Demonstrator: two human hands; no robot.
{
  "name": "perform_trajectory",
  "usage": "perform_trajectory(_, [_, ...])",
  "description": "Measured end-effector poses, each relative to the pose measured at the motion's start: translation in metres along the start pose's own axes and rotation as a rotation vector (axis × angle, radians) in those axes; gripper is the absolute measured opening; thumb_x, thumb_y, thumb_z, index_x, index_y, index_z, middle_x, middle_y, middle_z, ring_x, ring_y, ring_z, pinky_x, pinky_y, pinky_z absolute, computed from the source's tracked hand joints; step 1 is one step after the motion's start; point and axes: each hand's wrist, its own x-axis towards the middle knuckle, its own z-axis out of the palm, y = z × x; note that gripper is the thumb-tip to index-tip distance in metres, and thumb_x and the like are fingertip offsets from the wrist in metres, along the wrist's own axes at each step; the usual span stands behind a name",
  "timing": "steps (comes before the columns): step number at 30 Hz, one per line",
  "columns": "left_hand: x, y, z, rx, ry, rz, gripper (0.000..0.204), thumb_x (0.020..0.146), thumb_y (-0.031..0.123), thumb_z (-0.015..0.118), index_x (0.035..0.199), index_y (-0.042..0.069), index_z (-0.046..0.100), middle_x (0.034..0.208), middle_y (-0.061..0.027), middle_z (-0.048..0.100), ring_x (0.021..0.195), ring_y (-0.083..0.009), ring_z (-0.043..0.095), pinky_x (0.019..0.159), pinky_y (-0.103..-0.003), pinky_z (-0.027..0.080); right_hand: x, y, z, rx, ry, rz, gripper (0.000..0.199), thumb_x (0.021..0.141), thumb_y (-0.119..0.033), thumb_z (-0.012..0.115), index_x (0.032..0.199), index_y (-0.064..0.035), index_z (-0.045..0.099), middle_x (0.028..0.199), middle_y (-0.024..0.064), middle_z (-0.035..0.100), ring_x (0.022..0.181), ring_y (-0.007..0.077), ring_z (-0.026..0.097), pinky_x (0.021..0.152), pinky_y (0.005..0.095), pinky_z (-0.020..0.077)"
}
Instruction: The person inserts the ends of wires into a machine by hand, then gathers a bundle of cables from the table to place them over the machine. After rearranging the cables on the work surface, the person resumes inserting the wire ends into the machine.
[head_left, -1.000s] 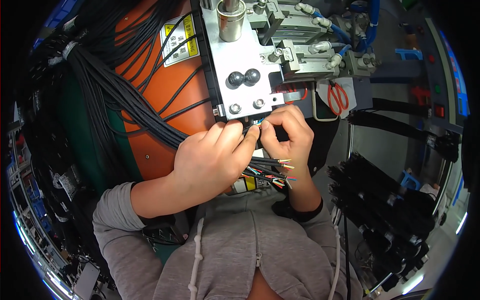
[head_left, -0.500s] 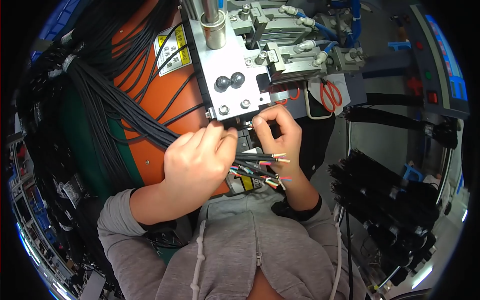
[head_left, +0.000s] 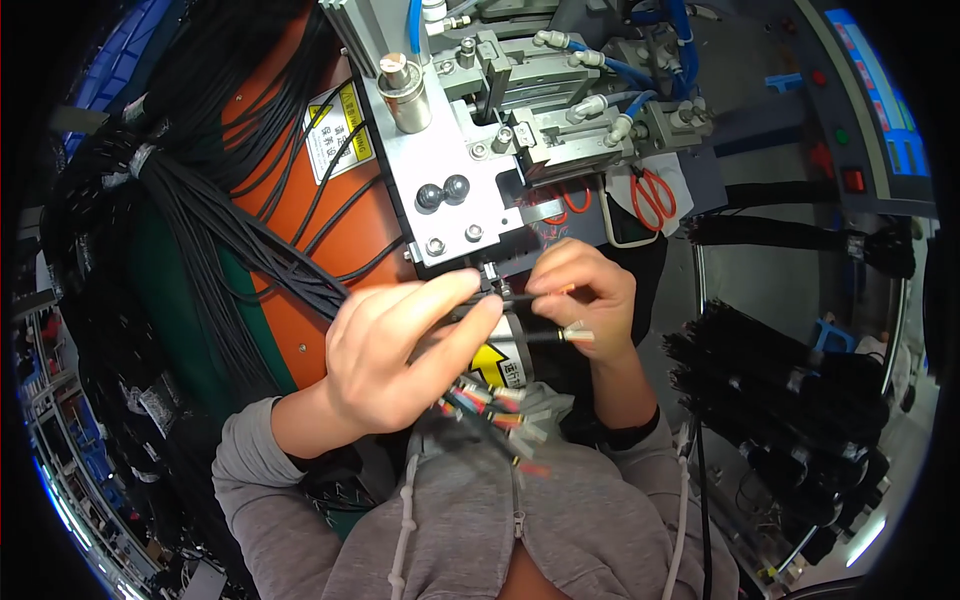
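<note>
Together, left hand (head_left: 400, 355) and right hand (head_left: 585, 300) pinch thin black wires (head_left: 520, 297), lying crosswise, just below the grey metal press plate (head_left: 455, 215).

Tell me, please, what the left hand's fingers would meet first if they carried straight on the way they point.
Probably the right hand: the left hand points its fingers rightward along a thin wire, and the right fingertips pinch it close ahead. Depth is unclear.

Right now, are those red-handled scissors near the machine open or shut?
Shut, as far as shows. The scissors lie beside the metal fixture with their two red loops side by side; the blades are too small to see clearly.
</note>
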Motion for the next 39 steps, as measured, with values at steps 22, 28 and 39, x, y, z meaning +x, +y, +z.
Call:
perform_trajectory(22, [-0.012, 0.009, 0.007, -0.043, -0.108, -0.153, 0.022, 0.067, 0.004, 0.07, 0.087, -0.003, 0.064, 0.069, -0.0075, 0.055, 0.054, -0.0184, 0.056, 0.045, -0.029, 0.042, 0.009, -0.019, 0.038, -0.428, 0.283, -0.065, 0.016, 0.071, 0.003, 0.076, 0.08, -0.0002, 0.063, 0.077, 0.0091, 0.062, 0.072, 0.0173, 0.057, 0.067, 0.0283, 0.046])
perform_trajectory(28, [-0.012, 0.007, 0.008, 0.004, -0.125, -0.111, 0.027, 0.064, 0.006, 0.069, 0.089, -0.003, 0.066, 0.07, -0.0065, 0.055, 0.056, -0.0169, 0.056, 0.044, -0.028, 0.042, 0.014, -0.028, 0.032, -0.585, 0.206, -0.084, 0.015, 0.072, 0.002, 0.074, 0.079, -0.0016, 0.062, 0.078, 0.0084, 0.062, 0.069, 0.0181, 0.056, 0.063, 0.0284, 0.0447])
perform_trajectory(39, [-0.014, 0.01, 0.013, 0.047, -0.254, -0.095, 0.038, 0.067, 0.009, 0.066, 0.104, 0.004, 0.068, 0.072, -0.002, 0.048, 0.06, -0.0121, 0.051, 0.046, -0.024, 0.041, 0.008, -0.019, 0.011, -0.222, 0.098, 0.407, 0.01, 0.076, 0.001, 0.069, 0.075, 0.0013, 0.059, 0.074, 0.009, 0.059, 0.068, 0.0185, 0.056, 0.063, 0.0281, 0.0449])
